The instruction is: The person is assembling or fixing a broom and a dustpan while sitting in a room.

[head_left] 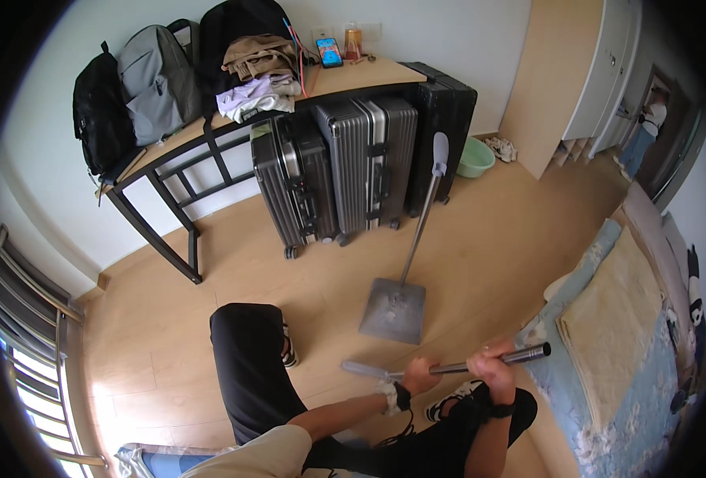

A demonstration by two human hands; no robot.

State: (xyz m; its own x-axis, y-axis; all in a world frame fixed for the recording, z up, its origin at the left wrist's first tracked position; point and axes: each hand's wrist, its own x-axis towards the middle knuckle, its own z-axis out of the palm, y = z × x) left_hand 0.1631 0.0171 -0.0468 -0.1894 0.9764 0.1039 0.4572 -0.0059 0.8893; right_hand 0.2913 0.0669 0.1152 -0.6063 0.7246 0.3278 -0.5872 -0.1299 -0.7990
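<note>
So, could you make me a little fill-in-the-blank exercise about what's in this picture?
1. The grey dustpan rests on the ____.
2. The round basin beside the black suitcase is light ____.
3. Of the left hand and right hand, the ____ one grips the pole nearer its dark end.

Missing words: floor; green; right.

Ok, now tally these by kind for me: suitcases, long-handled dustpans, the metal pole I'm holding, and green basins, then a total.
Suitcases: 3
Long-handled dustpan: 1
Held metal pole: 1
Green basin: 1
Total: 6
</note>
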